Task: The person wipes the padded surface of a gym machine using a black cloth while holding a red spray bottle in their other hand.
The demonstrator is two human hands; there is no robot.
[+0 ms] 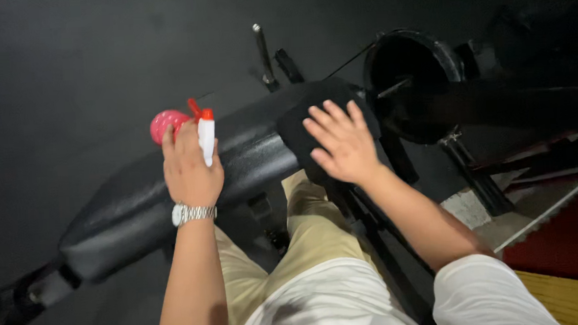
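Observation:
My left hand [189,164], with a metal watch on its wrist, grips a pink spray bottle [163,125] with a white and red trigger head, held over a long black padded bench [139,203]. My right hand [342,142] lies flat, fingers spread, on a black cloth [300,125] that rests on the far end of the same pad. The cloth is partly hidden under the palm.
A black weight plate [410,64] on a bar stands just right of the pad's end, with dark metal frame legs [471,173] below. A metal handle [263,55] rises behind the bench. Dark rubber floor surrounds it; a red and wooden platform [564,247] lies at the lower right.

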